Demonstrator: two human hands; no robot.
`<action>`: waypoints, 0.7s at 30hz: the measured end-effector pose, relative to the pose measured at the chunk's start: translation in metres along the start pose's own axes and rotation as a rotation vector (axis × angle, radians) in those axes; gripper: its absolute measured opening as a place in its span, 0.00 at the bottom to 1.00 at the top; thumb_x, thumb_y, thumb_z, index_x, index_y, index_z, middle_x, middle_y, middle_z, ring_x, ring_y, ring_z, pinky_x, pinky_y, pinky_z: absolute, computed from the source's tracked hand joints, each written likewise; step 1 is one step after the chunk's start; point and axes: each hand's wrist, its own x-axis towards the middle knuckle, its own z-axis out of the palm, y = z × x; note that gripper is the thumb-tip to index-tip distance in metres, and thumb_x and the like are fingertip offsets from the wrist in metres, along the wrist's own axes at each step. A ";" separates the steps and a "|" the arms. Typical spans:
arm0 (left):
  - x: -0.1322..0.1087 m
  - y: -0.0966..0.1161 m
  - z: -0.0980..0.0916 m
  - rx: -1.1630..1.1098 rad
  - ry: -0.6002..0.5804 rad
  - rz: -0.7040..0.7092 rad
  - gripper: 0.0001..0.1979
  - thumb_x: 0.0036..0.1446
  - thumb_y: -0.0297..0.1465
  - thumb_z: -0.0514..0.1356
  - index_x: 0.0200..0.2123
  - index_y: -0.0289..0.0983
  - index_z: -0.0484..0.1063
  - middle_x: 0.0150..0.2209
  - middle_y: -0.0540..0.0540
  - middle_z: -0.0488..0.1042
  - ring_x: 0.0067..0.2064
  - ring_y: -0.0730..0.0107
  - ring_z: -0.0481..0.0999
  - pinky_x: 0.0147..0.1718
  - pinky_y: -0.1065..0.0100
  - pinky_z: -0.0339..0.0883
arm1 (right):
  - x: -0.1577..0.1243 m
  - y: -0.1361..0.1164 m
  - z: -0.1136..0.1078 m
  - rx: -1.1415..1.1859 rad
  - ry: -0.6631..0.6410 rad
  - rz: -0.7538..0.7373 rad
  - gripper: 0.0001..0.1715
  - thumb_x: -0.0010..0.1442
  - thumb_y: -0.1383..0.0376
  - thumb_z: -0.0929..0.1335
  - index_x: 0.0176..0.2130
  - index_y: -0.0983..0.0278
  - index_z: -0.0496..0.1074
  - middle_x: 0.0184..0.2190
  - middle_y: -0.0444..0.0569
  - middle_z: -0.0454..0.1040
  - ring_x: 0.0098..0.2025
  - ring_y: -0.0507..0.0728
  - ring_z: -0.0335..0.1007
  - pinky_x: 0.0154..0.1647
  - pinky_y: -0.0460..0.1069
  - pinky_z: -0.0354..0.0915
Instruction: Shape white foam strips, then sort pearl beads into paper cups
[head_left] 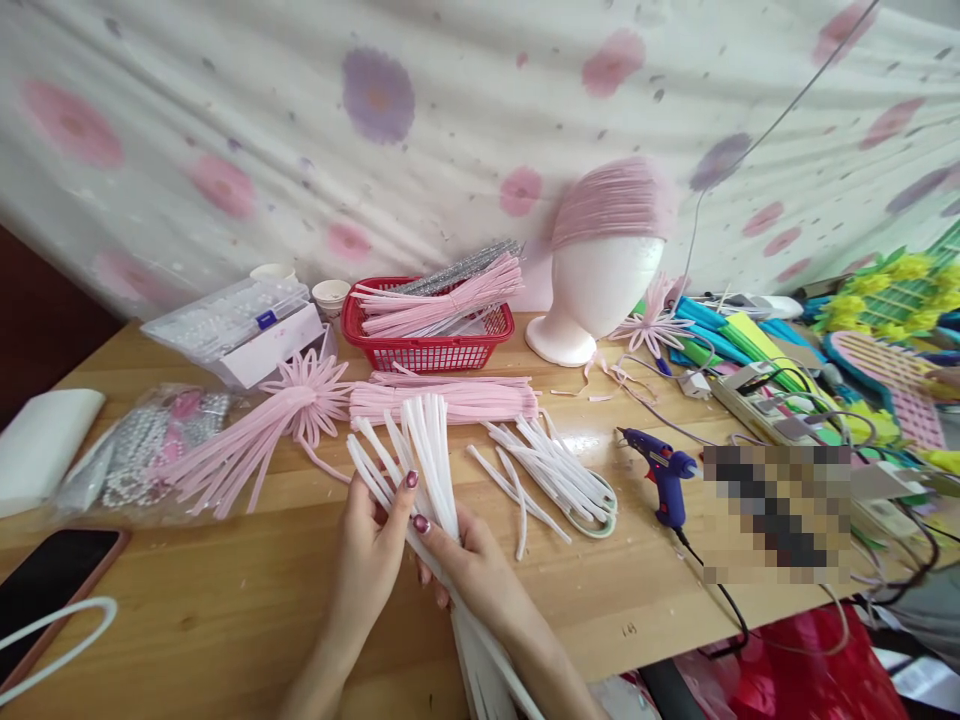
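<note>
A bundle of white pipe cleaners (429, 450) is held upright over the front of the table, its tips fanned out at the top and its long ends hanging below. My left hand (375, 545) closes round the strands on the left side, thumb pressed on them. Around the middle of the same bundle, my right hand (469, 560) is wrapped, its thumb lying across the front. Just beyond the hands lies a pile of pink pipe cleaners (480, 400). Shorter white pipe cleaners (559, 475) rest to the right, some in a pale green loop.
Behind stand a red basket (427, 352) of pink and silver stems and a foam head (600, 290). A blue glue gun (664, 475) with its cord lies right. At left are a pink pipe-cleaner flower (307, 395), bagged beads (165, 450) and a phone (52, 590).
</note>
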 end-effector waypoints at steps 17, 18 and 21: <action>-0.003 0.003 0.005 -0.679 -0.069 -0.507 0.24 0.36 0.44 0.75 0.20 0.38 0.65 0.13 0.58 0.63 0.18 0.77 0.65 0.26 0.72 0.69 | -0.035 -0.030 -0.075 -0.693 0.430 -0.303 0.15 0.64 0.54 0.65 0.40 0.62 0.74 0.39 0.52 0.78 0.44 0.62 0.73 0.48 0.56 0.66; 0.000 0.004 0.001 -0.671 -0.092 -0.518 0.24 0.36 0.43 0.76 0.19 0.37 0.64 0.11 0.60 0.57 0.16 0.80 0.59 0.23 0.74 0.67 | -0.037 -0.033 -0.093 -0.790 0.601 -0.318 0.17 0.63 0.53 0.66 0.44 0.61 0.73 0.44 0.55 0.77 0.48 0.65 0.72 0.51 0.59 0.64; 0.006 0.004 -0.007 -0.574 -0.186 -0.535 0.24 0.36 0.41 0.77 0.20 0.36 0.65 0.12 0.61 0.55 0.14 0.86 0.51 0.16 0.78 0.58 | -0.037 -0.033 -0.138 -1.019 0.868 -0.302 0.35 0.52 0.50 0.72 0.52 0.68 0.69 0.54 0.68 0.70 0.61 0.78 0.59 0.60 0.72 0.52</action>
